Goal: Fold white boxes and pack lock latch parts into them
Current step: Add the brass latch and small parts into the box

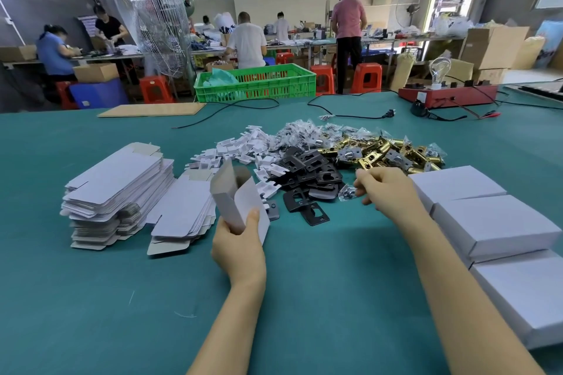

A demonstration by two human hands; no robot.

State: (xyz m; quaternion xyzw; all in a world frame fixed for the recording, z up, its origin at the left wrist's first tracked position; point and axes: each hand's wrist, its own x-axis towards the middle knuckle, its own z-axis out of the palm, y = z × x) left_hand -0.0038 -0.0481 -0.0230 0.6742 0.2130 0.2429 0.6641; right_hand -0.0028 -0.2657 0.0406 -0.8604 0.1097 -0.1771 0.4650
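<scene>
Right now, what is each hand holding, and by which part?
The left hand grips an opened white box by its lower end. The right hand pinches a small screw bag by its edge with its fingers.

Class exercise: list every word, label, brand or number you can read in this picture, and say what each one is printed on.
None can be read.
The folded box in the left hand is blank.
The flat box blanks and closed boxes are plain white.
The small bags show dark marks, too blurred to read.
The right hand is at a bag with no readable print.
</scene>
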